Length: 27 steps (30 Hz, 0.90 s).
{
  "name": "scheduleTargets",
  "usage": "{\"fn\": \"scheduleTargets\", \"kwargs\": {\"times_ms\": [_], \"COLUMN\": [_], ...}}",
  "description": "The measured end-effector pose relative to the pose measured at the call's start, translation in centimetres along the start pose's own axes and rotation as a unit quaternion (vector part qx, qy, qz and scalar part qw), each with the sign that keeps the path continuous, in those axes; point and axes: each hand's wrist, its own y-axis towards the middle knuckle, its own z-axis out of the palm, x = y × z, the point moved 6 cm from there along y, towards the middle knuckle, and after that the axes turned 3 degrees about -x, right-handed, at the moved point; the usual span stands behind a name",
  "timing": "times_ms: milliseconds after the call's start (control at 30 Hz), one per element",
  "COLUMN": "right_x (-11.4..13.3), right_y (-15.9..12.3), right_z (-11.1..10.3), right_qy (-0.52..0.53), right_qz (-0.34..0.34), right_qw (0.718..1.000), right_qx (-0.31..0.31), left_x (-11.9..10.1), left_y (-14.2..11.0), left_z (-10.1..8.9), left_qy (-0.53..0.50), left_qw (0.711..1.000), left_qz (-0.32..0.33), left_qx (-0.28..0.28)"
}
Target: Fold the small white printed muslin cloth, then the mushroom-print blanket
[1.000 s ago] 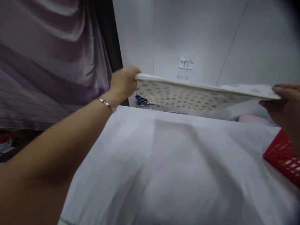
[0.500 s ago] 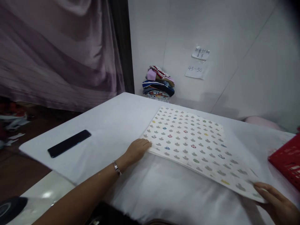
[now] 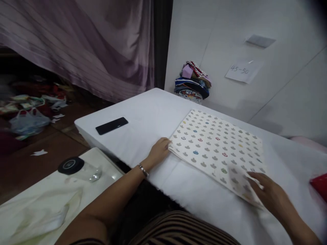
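Note:
A white cloth (image 3: 212,146) printed with grey, red, blue, green and yellow mushroom-like shapes lies flat, folded in layers, on the white-covered table (image 3: 150,112). At its near left corner my left hand (image 3: 159,149) is closed on the edge, fingers on top. My right hand (image 3: 268,190) is over the near right part of the cloth, its fingers stretched and partly apart. Blur there hides whether the fingertips press on the fabric. The near right corner is partly covered by this hand.
A black phone (image 3: 111,126) lies on the table's left side. Folded clothes (image 3: 192,83) are stacked by the wall. A red basket (image 3: 319,185) is at the right edge. On a lower side table (image 3: 102,160) stands a clear jar with a black lid (image 3: 71,165).
The cloth, held up stretched between both hands a second ago, came down flat on the table. My right hand has since left its corner and moved inward. The view turned left.

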Motion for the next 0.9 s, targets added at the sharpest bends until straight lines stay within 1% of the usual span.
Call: {"fn": "scheduleTargets", "kwargs": {"times_ms": [33, 67, 133, 167, 233, 300, 333, 400, 500, 533, 567, 633, 667, 700, 733, 767, 800, 833, 867, 900], "right_x": [2.8, 5.9, 12.3, 15.2, 20.3, 23.8, 24.9, 26.0, 26.1, 26.0, 25.8, 25.6, 25.5, 25.6, 25.8, 26.0, 26.4, 26.7, 27.1, 27.3], "right_y": [0.6, 1.1, 1.9, 2.3, 2.7, 3.1, 3.3, 3.9, 5.2, 5.8, 6.5, 8.0, 8.7, 9.2, 9.5, 9.6, 9.5, 9.2, 8.8, 8.2], "right_z": [1.8, 3.4, 6.4, 7.5, 10.0, 11.8, 12.5, 13.8, 14.7, 14.5, 14.0, 12.1, 10.9, 9.8, 8.9, 8.4, 8.4, 8.9, 9.9, 11.1], "right_qy": [0.044, 0.087, 0.148, 0.160, 0.151, 0.114, 0.099, 0.086, 0.100, 0.105, 0.113, 0.133, 0.140, 0.143, 0.137, 0.122, 0.101, 0.079, 0.058, 0.041], "right_qz": [-0.035, -0.070, -0.142, -0.169, -0.224, -0.265, -0.275, -0.269, -0.240, -0.232, -0.222, -0.202, -0.197, -0.197, -0.202, -0.212, -0.224, -0.239, -0.257, -0.274], "right_qw": [0.997, 0.989, 0.969, 0.963, 0.952, 0.949, 0.950, 0.954, 0.959, 0.960, 0.964, 0.970, 0.970, 0.969, 0.967, 0.966, 0.966, 0.966, 0.964, 0.961], "right_qx": [0.056, 0.098, 0.140, 0.134, 0.145, 0.123, 0.113, 0.104, 0.114, 0.112, 0.097, 0.036, -0.004, -0.042, -0.070, -0.083, -0.080, -0.059, -0.025, 0.015], "left_x": [-0.1, -0.2, -0.4, -0.4, -0.3, 0.0, 0.1, 0.2, 0.7, 1.0, 1.2, 1.8, 2.1, 2.4, 2.7, 3.0, 3.1, 3.1, 3.1, 3.1], "left_y": [-0.2, -0.4, -0.6, -0.7, -0.7, -0.6, -0.5, -0.2, 0.2, 0.3, 0.4, 0.4, 0.3, 0.2, 0.0, -0.3, -0.6, -0.8, -1.0, -1.2], "left_z": [0.0, 0.0, 0.2, 0.4, 0.8, 1.1, 1.3, 1.6, 2.1, 2.2, 2.3, 2.6, 2.7, 2.9, 3.1, 3.2, 3.3, 3.3, 3.2, 3.2], "left_qy": [-0.015, -0.030, -0.050, -0.052, -0.041, -0.013, 0.000, 0.021, 0.024, 0.013, -0.010, -0.103, -0.173, -0.251, -0.329, -0.398, -0.453, -0.491, -0.515, -0.528], "left_qw": [1.000, 0.998, 0.995, 0.993, 0.990, 0.986, 0.984, 0.982, 0.978, 0.977, 0.976, 0.968, 0.955, 0.933, 0.904, 0.870, 0.838, 0.812, 0.794, 0.784], "left_qz": [-0.024, -0.047, -0.086, -0.102, -0.136, -0.164, -0.173, -0.185, -0.203, -0.209, -0.212, -0.220, -0.229, -0.243, -0.258, -0.273, -0.286, -0.294, -0.299, -0.302], "left_qx": [-0.002, -0.004, -0.007, -0.010, -0.015, -0.024, -0.027, -0.029, -0.031, -0.036, -0.044, -0.065, -0.075, -0.084, -0.092, -0.101, -0.108, -0.115, -0.121, -0.124]}}
